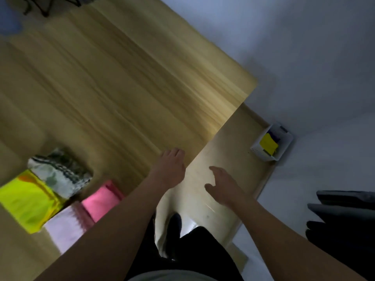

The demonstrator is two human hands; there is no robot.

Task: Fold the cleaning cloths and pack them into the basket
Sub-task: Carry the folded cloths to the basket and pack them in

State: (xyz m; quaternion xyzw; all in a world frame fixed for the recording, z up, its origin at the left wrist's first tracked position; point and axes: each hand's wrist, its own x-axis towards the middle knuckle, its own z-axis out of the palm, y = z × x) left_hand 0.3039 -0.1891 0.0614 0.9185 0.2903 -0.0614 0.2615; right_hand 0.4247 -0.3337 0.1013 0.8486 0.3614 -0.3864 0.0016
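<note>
Both grips hold nothing: left hand (172, 169) loosely curled over the table (113, 82) edge, right hand (222, 186) spread wide above the floor. 4 folded cloths sit on the table at left: yellow cloth (26, 199), patterned cloth (60, 171), pink cloth (101, 199), pale cloth (65, 226). White basket (284, 146) lies on the floor, well apart, holding a yellow piece. Likely between packs; next needs a reach left for a folded cloth.

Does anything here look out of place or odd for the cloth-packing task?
The white basket sits on the floor by the wall, off the table, with a yellow cloth in it. Both hands, left and right, hold nothing. The frame is motion-blurred.
</note>
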